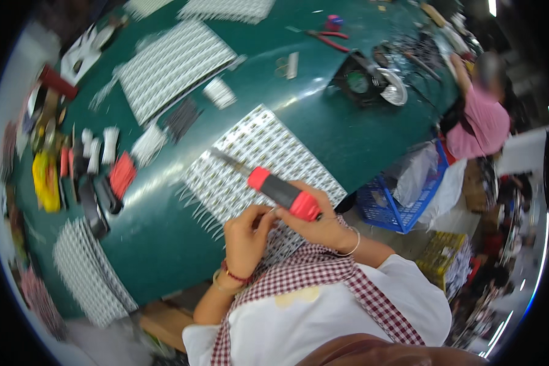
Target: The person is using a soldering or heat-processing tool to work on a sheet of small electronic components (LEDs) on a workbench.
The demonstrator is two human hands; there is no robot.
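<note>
My right hand [323, 229] is wrapped round the red and black handle of a soldering iron [279, 190]. Its metal shaft points away to the upper left, over a white panel [268, 137] covered in rows of small components. Short white wires stick out along the panel's left edge. Close beside the right hand's fingertips, my left hand [244, 239] is closed in a pinch above the near part of the panel. Whatever lies between those fingertips is too small to tell.
A stack of similar panels [174, 67] lies farther back on the green table [226, 131]. White wire bundles [149, 145] and red wires [122, 175] are at left. Red-handled pliers [332, 39] and a black fan-like device [355, 79] lie beyond. A blue basket [402, 213] and another person [482, 122] are at right.
</note>
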